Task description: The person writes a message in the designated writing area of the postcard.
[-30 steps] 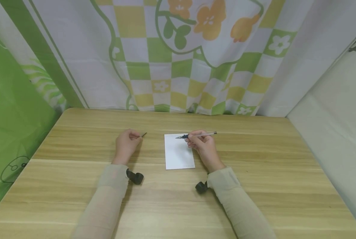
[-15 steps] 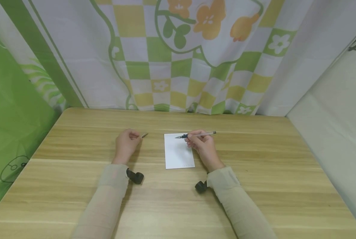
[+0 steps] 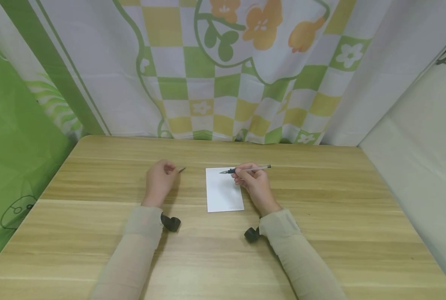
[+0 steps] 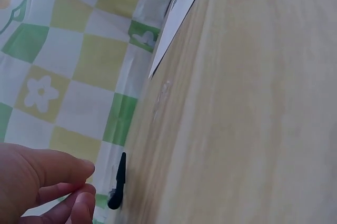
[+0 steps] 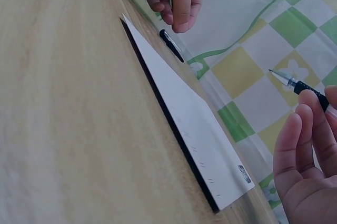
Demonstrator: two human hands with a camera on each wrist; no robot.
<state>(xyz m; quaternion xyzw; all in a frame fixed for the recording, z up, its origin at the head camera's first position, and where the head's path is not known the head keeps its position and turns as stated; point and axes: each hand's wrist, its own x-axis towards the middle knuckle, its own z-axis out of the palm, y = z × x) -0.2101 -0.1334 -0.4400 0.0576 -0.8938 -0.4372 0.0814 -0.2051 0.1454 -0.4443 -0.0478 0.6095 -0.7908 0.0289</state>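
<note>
My right hand pinches a gel pen with a clear barrel and black grip, its bare tip pointing left over a white notepad. In the right wrist view the pen's metal tip is held up off the pad. A black pen cap with a clip lies on the table left of the pad. Beside it is my left hand, loosely bent fingers holding nothing. The left wrist view shows a small gap between these fingertips and the cap.
The wooden table reaches back to a checked, flowered curtain. Green cloth hangs at the left, and a pale wall stands at the right. Black cameras are worn on both wrists.
My left hand has let the pen cap go onto the table and drawn slightly back from it. The right hand with the pen and the notepad stay where they were.
</note>
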